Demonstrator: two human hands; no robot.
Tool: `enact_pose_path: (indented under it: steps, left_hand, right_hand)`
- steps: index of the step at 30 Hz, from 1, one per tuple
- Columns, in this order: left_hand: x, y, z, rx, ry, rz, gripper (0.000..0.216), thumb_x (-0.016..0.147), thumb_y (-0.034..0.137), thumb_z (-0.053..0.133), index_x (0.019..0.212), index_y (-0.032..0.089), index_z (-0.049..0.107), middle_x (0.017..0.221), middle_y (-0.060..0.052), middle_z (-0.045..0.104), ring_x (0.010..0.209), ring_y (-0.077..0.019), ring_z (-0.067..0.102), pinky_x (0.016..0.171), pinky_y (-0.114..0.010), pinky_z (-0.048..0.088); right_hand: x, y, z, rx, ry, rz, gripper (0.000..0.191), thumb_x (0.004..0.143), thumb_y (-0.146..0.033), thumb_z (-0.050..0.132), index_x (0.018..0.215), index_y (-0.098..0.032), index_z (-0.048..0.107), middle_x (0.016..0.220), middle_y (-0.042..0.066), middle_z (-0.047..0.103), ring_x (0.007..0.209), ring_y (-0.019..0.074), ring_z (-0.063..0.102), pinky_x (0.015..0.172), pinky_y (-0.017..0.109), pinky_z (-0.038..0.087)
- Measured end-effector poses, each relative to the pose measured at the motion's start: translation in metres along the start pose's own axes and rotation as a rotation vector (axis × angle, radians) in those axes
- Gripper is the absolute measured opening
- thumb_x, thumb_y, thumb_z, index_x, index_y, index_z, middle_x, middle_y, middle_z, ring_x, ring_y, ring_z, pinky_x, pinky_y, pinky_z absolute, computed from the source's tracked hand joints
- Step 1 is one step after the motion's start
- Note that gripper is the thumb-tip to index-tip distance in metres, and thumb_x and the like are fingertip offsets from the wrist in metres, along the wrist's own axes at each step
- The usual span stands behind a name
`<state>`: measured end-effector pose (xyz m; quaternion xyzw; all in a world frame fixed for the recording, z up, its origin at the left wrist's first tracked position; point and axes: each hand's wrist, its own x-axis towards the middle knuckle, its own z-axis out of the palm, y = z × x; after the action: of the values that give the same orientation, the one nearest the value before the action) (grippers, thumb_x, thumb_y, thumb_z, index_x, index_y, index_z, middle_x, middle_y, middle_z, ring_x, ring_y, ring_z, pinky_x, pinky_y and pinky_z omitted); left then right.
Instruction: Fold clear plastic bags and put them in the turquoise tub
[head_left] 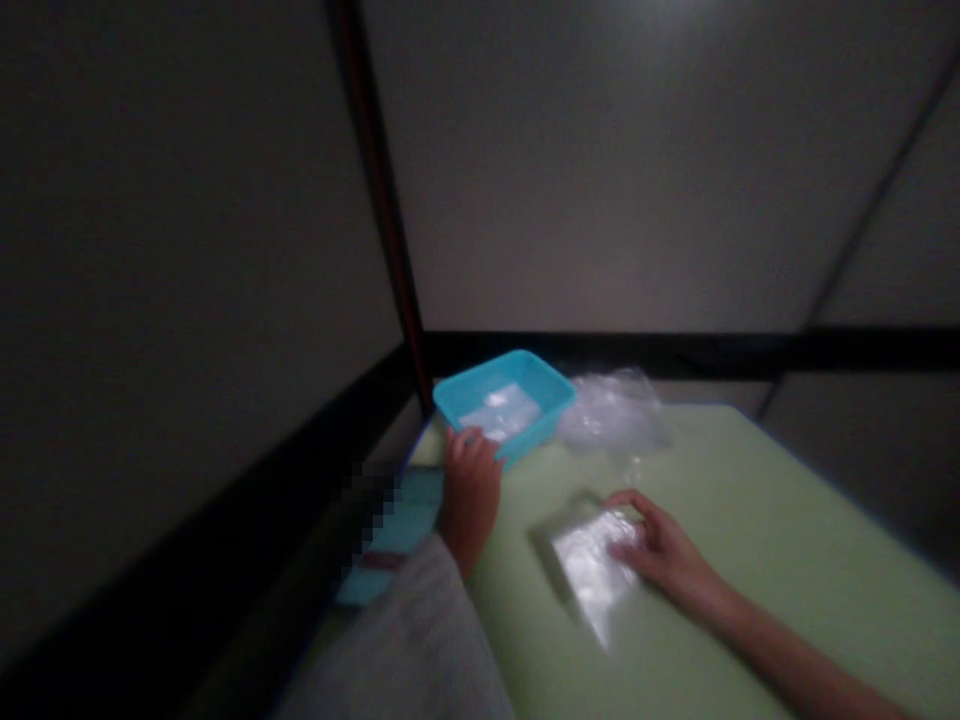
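My left hand (471,490), in a grey sleeve, is at the near corner of a turquoise plastic tray (540,432), its fingers curled over the rim. Inside that tray lie flat clear plastic packets (504,410) with a whitish shine. Between the thumb and fingers of my right hand (664,550) is a clear plastic bag (596,570), held by its right edge just over the green table. What the bag contains, if anything, is too blurred to make out.
Right of the tray sits a crumpled heap of clear plastic bags (611,412). A turquoise flat item (409,520) with a dark reddish strip lies at the left edge of the green table (720,490). Pale walls (600,200) with dark beams stand behind and to the left.
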<state>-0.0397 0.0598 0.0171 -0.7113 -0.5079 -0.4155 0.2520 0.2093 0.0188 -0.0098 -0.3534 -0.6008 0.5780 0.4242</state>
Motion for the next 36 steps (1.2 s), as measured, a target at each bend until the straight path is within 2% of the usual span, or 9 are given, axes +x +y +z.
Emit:
enact_pose_path:
  steps: [5, 8, 14, 19, 21, 25, 29, 32, 36]
  left_hand:
    - [-0.009, 0.021, -0.021, -0.031, 0.082, 0.07, 0.012, 0.083, 0.01, 0.048, 0.08, 0.018, 0.056, 0.08, -0.005, 0.06, 0.097, -0.0257, 0.056, 0.106, -0.057, 0.029]
    - [-0.016, 0.035, -0.033, -0.048, 0.104, 0.081, 0.013, 0.083, 0.01, 0.048, 0.077, 0.018, 0.055, 0.075, -0.003, 0.06, 0.09, -0.0231, 0.058, 0.106, -0.055, 0.029]
    - [-0.026, 0.059, -0.048, -0.192, 0.037, 0.075, 0.018, 0.083, 0.008, 0.047, 0.072, 0.019, 0.057, 0.064, 0.0, 0.059, 0.082, -0.0182, 0.061, 0.108, -0.047, 0.028]
    - [-0.032, 0.075, -0.053, -0.323, 0.035, 0.014, 0.026, 0.086, 0.01, 0.043, 0.066, 0.02, 0.056, 0.057, 0.003, 0.058, 0.079, -0.0149, 0.063, 0.11, -0.045, 0.025]
    - [-0.035, 0.079, -0.051, -0.341, 0.068, -0.002, 0.029, 0.088, 0.012, 0.041, 0.065, 0.021, 0.056, 0.056, 0.003, 0.057, 0.077, -0.0141, 0.063, 0.111, -0.042, 0.025]
    - [-0.038, 0.081, -0.047, -0.372, 0.244, 0.029, 0.039, 0.094, 0.019, 0.032, 0.061, 0.022, 0.053, 0.049, 0.004, 0.051, 0.068, -0.0135, 0.061, 0.111, -0.041, 0.026]
    - [-0.039, 0.078, -0.05, -0.394, 0.069, 0.128, 0.029, 0.091, 0.017, 0.039, 0.069, 0.021, 0.057, 0.056, 0.004, 0.057, 0.076, -0.0127, 0.063, 0.113, -0.04, 0.022]
    - [-0.039, 0.083, -0.05, -0.424, 0.121, 0.06, 0.033, 0.092, 0.017, 0.037, 0.066, 0.02, 0.057, 0.054, 0.004, 0.056, 0.076, -0.0128, 0.062, 0.111, -0.041, 0.024]
    - [-0.04, 0.091, -0.046, -0.455, 0.205, -0.02, 0.039, 0.093, 0.019, 0.034, 0.06, 0.021, 0.054, 0.05, 0.003, 0.052, 0.071, -0.0134, 0.061, 0.108, -0.042, 0.029]
  right_hand:
    - [-0.007, -0.022, -0.002, 0.149, 0.028, -0.021, 0.038, 0.067, -0.039, 0.077, 0.083, -0.018, 0.05, 0.058, -0.005, 0.057, 0.045, 0.0051, 0.048, 0.044, 0.015, 0.035]
    - [-0.013, -0.042, -0.012, 0.16, 0.083, -0.056, 0.033, 0.068, -0.038, 0.077, 0.075, -0.017, 0.052, 0.058, -0.004, 0.058, 0.047, 0.0051, 0.049, 0.045, 0.015, 0.036]
    - [-0.015, -0.094, -0.038, -0.047, 0.198, -0.153, 0.025, 0.069, -0.033, 0.076, 0.072, -0.017, 0.057, 0.058, -0.002, 0.06, 0.05, 0.0077, 0.053, 0.047, 0.016, 0.041]
    - [0.008, -0.137, -0.043, -0.227, 0.212, -0.196, 0.022, 0.07, -0.032, 0.074, 0.072, -0.017, 0.059, 0.063, 0.0, 0.062, 0.056, 0.0107, 0.057, 0.051, 0.019, 0.046]
    - [0.021, -0.145, -0.041, -0.331, 0.176, -0.204, 0.023, 0.069, -0.033, 0.074, 0.07, -0.017, 0.057, 0.062, -0.001, 0.06, 0.055, 0.0111, 0.056, 0.049, 0.02, 0.045]
    - [0.042, -0.144, -0.037, -0.556, 0.046, -0.251, 0.02, 0.073, -0.033, 0.067, 0.069, -0.017, 0.056, 0.062, -0.002, 0.055, 0.055, 0.0106, 0.052, 0.049, 0.02, 0.043]
    - [0.05, -0.142, -0.033, -0.791, -0.009, -0.361, 0.013, 0.083, -0.026, 0.055, 0.075, -0.016, 0.059, 0.072, 0.002, 0.061, 0.064, 0.0132, 0.056, 0.057, 0.023, 0.044]
    - [0.05, -0.146, -0.027, -1.042, -0.023, -0.484, 0.013, 0.086, -0.018, 0.05, 0.08, -0.016, 0.061, 0.081, 0.004, 0.062, 0.072, 0.0147, 0.058, 0.066, 0.025, 0.045]
    - [0.052, -0.142, -0.011, -1.559, -0.091, -0.545, 0.014, 0.085, -0.01, 0.048, 0.085, -0.014, 0.061, 0.085, 0.007, 0.061, 0.069, 0.0155, 0.059, 0.057, 0.025, 0.04]
